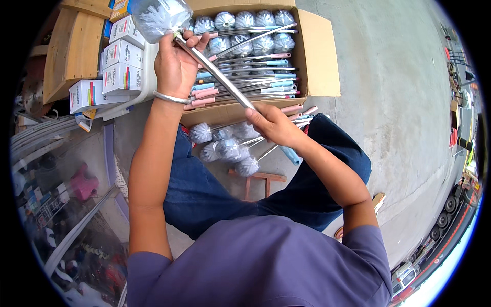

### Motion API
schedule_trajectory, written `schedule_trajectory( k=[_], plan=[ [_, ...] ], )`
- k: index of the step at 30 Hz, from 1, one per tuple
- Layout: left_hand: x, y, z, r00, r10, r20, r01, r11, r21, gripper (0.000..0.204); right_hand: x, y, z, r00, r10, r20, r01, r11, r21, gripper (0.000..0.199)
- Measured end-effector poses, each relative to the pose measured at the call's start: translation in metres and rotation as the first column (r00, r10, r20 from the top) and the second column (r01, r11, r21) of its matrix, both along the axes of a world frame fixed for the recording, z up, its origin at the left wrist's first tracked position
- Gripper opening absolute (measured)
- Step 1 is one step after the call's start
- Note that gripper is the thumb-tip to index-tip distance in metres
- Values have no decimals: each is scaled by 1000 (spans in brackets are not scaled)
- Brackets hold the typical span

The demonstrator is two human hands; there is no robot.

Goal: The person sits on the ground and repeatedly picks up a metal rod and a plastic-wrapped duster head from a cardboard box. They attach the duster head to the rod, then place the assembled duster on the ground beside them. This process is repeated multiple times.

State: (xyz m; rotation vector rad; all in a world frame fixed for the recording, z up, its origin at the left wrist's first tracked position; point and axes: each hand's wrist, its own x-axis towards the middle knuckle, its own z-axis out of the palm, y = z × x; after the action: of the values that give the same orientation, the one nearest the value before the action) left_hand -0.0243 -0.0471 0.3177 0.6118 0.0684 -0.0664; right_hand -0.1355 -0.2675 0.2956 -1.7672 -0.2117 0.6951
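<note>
A toilet brush with a white bristle head in clear plastic and a shiny metal handle slants across in front of me. My left hand, with a bangle at the wrist, grips it just below the head, palm turned up. Lower on the same handle, my right hand is closed around the metal. A light blue grip shows below the right hand; I cannot tell whether it belongs to this brush. Beneath my hands, several plastic-wrapped brushes lie between my knees.
Ahead stands an open cardboard box packed with rows of similar brushes with pink and blue grips. Small white cartons are stacked at the left beside a wooden crate. A low wooden stool is between my legs. Concrete floor extends right.
</note>
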Motion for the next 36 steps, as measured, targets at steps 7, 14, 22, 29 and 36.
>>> schedule_trajectory(
  k=[7,14,22,29,36],
  plan=[
    [17,36,6,981,156,-118,-141,982,125,20,-6,2,4,838,40,545,270,837,-476,28],
    [9,36,-3,1000,25,1,-25,993,113,24,-26,20,5,900,6,436,203,879,-432,30],
    [0,21,13,992,-38,124,37,999,7,58,-36,18,-3,980,-77,181,103,985,-138,43],
    [3,27,10,999,-32,-33,22,966,-258,27,-39,23,-9,979,-115,169,123,992,-36,43],
    [1,25,20,992,86,89,-99,983,156,33,-35,21,-1,970,-87,226,111,989,-99,41]
  ],
)
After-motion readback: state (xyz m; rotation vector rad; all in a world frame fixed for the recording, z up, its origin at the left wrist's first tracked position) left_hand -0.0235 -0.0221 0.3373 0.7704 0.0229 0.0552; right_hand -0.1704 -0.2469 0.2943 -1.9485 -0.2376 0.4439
